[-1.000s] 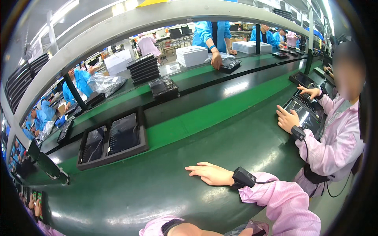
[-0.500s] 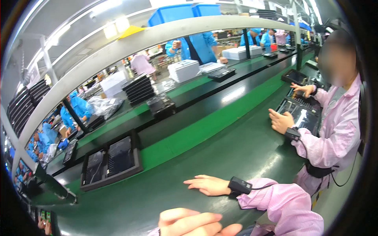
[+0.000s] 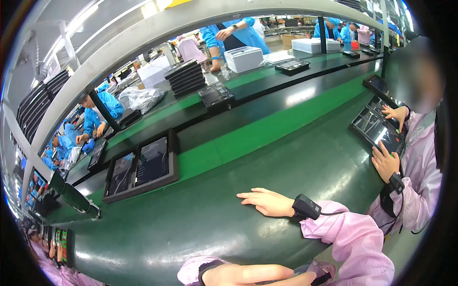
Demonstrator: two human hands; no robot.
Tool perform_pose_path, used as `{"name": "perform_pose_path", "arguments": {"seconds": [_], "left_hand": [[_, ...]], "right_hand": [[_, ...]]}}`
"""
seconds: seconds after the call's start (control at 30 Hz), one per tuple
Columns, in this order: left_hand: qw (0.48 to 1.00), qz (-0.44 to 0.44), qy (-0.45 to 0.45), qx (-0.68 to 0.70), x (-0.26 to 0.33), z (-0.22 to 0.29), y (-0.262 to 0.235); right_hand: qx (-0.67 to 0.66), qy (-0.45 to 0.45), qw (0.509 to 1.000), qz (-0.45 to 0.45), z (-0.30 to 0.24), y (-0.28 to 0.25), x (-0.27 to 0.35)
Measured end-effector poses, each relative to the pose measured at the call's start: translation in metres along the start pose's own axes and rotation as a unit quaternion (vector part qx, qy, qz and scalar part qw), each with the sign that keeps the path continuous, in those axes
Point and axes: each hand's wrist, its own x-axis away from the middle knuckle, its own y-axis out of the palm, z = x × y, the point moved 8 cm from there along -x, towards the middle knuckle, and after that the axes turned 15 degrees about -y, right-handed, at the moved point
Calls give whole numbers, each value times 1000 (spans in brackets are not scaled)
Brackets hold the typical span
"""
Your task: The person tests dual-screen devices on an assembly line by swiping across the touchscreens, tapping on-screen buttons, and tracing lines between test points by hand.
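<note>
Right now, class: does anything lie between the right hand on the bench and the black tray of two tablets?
Nothing visible does. The right hand rests flat on the green bench; only bare bench surface separates it from the tray up-left.

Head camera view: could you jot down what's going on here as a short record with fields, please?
Place: factory line with a dark green workbench and a belt behind it
Right hand: flat on the bench, palm down, holding nothing, black wrist strap
Left hand: at the lower edge, partly cut off, empty as far as can be seen
Nearest item: black tray with two dark screens, on the belt, apart from both hands
Neighbour: person in a pink coat touching a tablet
</note>
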Motion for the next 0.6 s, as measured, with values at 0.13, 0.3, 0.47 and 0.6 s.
{"name": "perform_pose_path", "arguments": {"seconds": [0.13, 0.3, 0.47, 0.6], "left_hand": [[999, -29, 30, 6, -1, 6, -4], [1000, -1, -25, -17, 1, 7, -3], [999, -29, -8, -44, 3, 10, 1], [996, 50, -48, -64, 6, 6, 7]], "right_hand": [[10, -8, 1000, -2, -1, 1, -1], [2, -4, 1000, -10, 0, 2, -1], [7, -4, 1000, -13, 0, 1, -1], [14, -7, 1000, -5, 0, 0, -1]]}}
